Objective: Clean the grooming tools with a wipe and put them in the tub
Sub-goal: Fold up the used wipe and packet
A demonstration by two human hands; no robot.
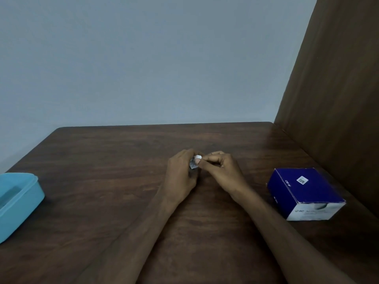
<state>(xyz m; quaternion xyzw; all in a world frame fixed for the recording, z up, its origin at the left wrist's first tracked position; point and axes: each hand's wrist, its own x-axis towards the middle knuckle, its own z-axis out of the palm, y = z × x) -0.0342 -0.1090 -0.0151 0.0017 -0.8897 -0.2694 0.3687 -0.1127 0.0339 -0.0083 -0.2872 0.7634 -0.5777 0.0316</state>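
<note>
Both hands meet over the table (123, 201). The left hand (180, 175) and right hand (221, 171) are curled shut, pinching a small white packet (195, 160) between them. It looks like they are tearing open a wipe. Next, pull it out. The tub (20, 201) sits far left of the hands; something dark may lie inside. A box (303, 193) sits to the right. No tools show.
</note>
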